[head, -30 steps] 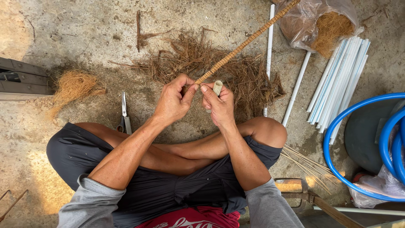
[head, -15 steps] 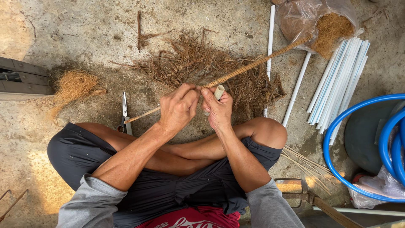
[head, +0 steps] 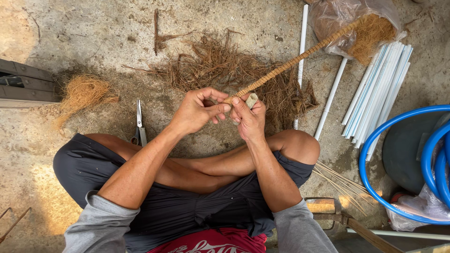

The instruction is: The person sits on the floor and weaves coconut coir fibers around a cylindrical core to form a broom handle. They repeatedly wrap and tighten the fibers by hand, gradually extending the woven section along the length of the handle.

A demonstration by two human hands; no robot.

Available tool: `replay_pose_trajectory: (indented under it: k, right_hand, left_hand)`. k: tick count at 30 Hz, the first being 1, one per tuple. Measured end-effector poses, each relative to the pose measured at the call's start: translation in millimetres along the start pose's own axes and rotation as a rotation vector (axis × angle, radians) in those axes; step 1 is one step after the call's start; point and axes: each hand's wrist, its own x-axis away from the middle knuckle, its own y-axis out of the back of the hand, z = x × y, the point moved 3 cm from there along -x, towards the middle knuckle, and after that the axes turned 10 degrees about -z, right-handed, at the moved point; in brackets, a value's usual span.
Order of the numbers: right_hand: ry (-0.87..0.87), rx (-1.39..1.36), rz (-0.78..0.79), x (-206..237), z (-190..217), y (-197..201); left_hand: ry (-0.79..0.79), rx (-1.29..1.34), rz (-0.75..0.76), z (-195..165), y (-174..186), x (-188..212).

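I sit cross-legged on a concrete floor. My left hand [head: 197, 111] pinches the near end of a long stick wrapped in brown fibre cord [head: 290, 63], which slants up and to the right. My right hand [head: 247, 118] also grips that end and keeps a small pale roll [head: 251, 100] between its fingers. The stick's far end carries a tuft of golden fibre [head: 370, 33] lying over a clear plastic bag [head: 335, 18].
A heap of dry brown fibre [head: 225, 70] lies ahead of my hands. Scissors [head: 139, 122] rest by my left knee, a golden fibre clump [head: 84, 93] at left. White rods [head: 379, 89] and blue hose [head: 375, 187] lie at right.
The stick has been drawn through my hands toward the upper right: its near end, which stuck out left past my left hand half a second ago, now sits in my fingers.
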Motion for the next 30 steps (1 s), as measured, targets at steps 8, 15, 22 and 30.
replay_pose_trajectory:
  k: [8,15,22,30]
  right_hand:
    - [-0.01,0.001,0.069,1.5,2.8,2.7]
    - [0.018,-0.006,0.067,1.7,1.8,2.9]
    - [-0.003,-0.09,0.118,0.6,0.8,-0.9]
    - [-0.025,-0.002,0.047,-1.4,-1.6,-3.3]
  left_hand:
    - [0.157,0.154,0.142,-3.1,4.5,4.1]
    - [0.183,0.249,0.148,0.2,5.0,2.8]
    - [0.066,0.12,0.046,1.6,5.8,0.3]
    - [-0.134,-0.048,-0.076,-1.1,5.5,-1.3]
